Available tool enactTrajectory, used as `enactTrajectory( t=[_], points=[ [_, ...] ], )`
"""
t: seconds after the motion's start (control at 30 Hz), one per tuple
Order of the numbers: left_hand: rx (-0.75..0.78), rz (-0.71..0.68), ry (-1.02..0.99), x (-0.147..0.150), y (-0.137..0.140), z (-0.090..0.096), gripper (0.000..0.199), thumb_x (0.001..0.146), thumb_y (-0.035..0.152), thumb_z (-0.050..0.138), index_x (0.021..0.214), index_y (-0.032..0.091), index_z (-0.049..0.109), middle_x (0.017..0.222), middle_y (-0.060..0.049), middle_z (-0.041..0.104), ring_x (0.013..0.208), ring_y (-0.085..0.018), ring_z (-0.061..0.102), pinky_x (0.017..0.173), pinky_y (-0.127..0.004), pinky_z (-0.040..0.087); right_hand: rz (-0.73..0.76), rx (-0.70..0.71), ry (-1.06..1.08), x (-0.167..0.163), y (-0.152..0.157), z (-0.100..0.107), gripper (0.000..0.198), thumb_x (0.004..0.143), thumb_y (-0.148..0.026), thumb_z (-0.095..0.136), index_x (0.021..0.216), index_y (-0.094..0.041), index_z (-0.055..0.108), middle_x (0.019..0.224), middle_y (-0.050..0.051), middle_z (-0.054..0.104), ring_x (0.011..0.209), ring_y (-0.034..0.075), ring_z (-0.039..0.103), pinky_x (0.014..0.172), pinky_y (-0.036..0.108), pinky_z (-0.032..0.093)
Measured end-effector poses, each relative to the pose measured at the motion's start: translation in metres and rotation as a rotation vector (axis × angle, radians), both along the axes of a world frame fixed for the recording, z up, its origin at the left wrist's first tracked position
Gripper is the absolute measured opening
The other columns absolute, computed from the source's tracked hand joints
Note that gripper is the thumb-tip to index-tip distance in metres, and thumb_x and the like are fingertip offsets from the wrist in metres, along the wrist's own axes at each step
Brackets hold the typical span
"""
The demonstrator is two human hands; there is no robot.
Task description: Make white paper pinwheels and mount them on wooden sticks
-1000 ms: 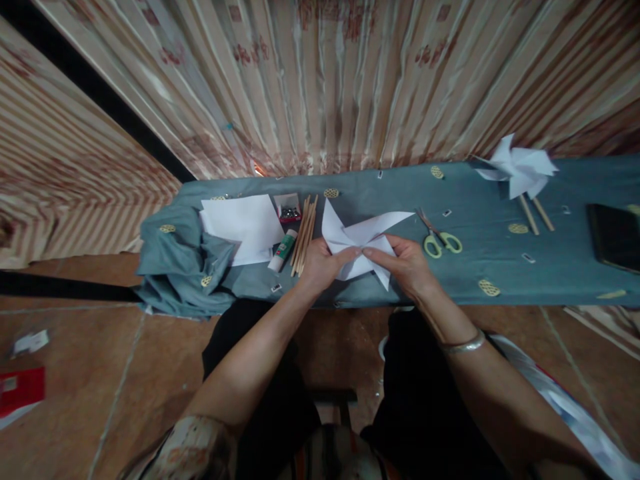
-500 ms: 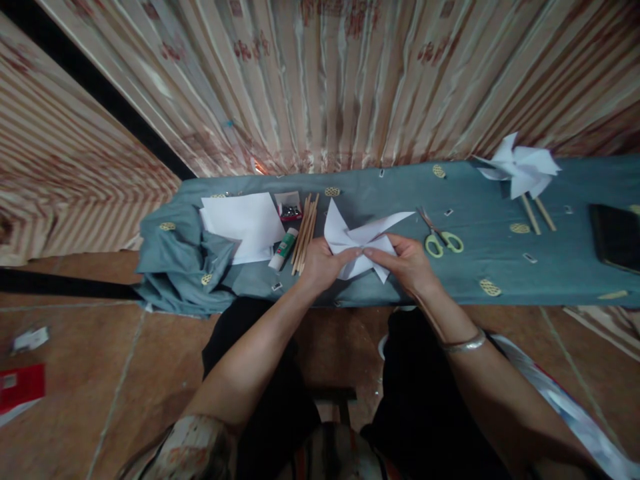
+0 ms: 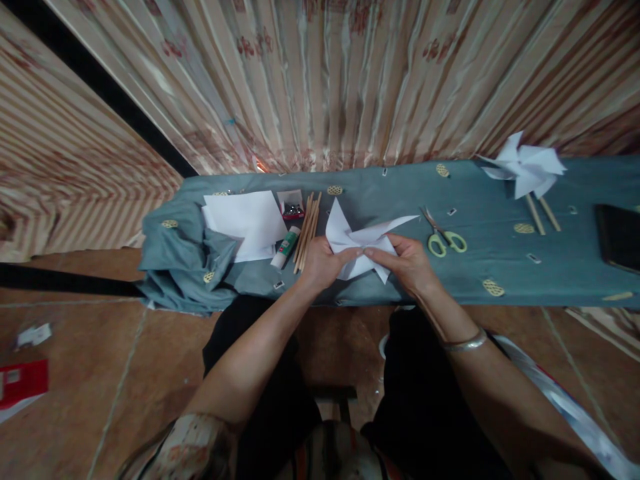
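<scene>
White paper pinwheel (image 3: 357, 248), half folded, lies at the near edge of the surface (image 3: 550, 273), which is draped in blue-grey cloth. Left hand (image 3: 323, 261) and right hand (image 3: 407, 263) meet at its middle, each grip pinched closed on a paper flap, fingertips almost touching. One pointed blade sticks out to the right, another toward the curtain (image 3: 350, 80).

Just left of the left hand: a bundle of wooden sticks (image 3: 307, 232), a glue stick (image 3: 286, 247), a small box (image 3: 292, 204), loose paper sheets (image 3: 245, 223). Right of the hands, yellow-handled scissors (image 3: 443, 237). Far right, a finished pinwheel (image 3: 525, 170) on sticks; a dark flat object (image 3: 617, 237) at the edge.
</scene>
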State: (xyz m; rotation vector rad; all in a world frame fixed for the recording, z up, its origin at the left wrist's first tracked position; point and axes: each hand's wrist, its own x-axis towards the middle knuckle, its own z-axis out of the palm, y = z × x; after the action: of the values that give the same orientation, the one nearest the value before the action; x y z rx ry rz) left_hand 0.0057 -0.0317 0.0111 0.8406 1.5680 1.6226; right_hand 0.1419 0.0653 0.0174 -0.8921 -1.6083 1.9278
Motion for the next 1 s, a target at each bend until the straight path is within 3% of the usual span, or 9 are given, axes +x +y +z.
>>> enactTrajectory(
  t=[0.27, 0.63, 1.0],
  points=[
    [0.003, -0.001, 0.001, -0.0003, -0.0003, -0.0042, 0.036, 0.059, 0.038, 0.084, 0.079, 0.009, 0.074, 0.078, -0.008, 0.074, 0.074, -0.020, 0.066, 0.070, -0.029, 0.053, 0.002, -0.030, 0.008, -0.0005, -0.0001, -0.0020, 0.038, 0.053, -0.044, 0.087, 0.080, -0.020, 0.076, 0.078, 0.001, 0.075, 0.065, 0.016, 0.064, 0.067, 0.031, 0.052],
    [-0.005, 0.016, 0.014, 0.0002, -0.0007, 0.0001, 0.033, 0.057, 0.039, 0.085, 0.068, 0.011, 0.071, 0.072, -0.005, 0.071, 0.072, -0.019, 0.065, 0.069, -0.029, 0.053, -0.003, -0.034, 0.012, -0.0018, -0.0015, -0.0039, 0.039, 0.052, -0.046, 0.088, 0.079, -0.021, 0.076, 0.078, 0.002, 0.075, 0.065, 0.017, 0.065, 0.067, 0.032, 0.053],
    [-0.019, 0.026, 0.037, -0.0009, -0.0015, -0.0012, 0.034, 0.058, 0.039, 0.084, 0.071, 0.010, 0.071, 0.073, -0.006, 0.072, 0.069, -0.018, 0.064, 0.066, -0.027, 0.053, -0.008, -0.060, 0.014, -0.0024, -0.0020, -0.0055, 0.038, 0.052, -0.044, 0.088, 0.078, -0.020, 0.075, 0.077, 0.002, 0.075, 0.063, 0.016, 0.064, 0.067, 0.031, 0.052]
  ],
)
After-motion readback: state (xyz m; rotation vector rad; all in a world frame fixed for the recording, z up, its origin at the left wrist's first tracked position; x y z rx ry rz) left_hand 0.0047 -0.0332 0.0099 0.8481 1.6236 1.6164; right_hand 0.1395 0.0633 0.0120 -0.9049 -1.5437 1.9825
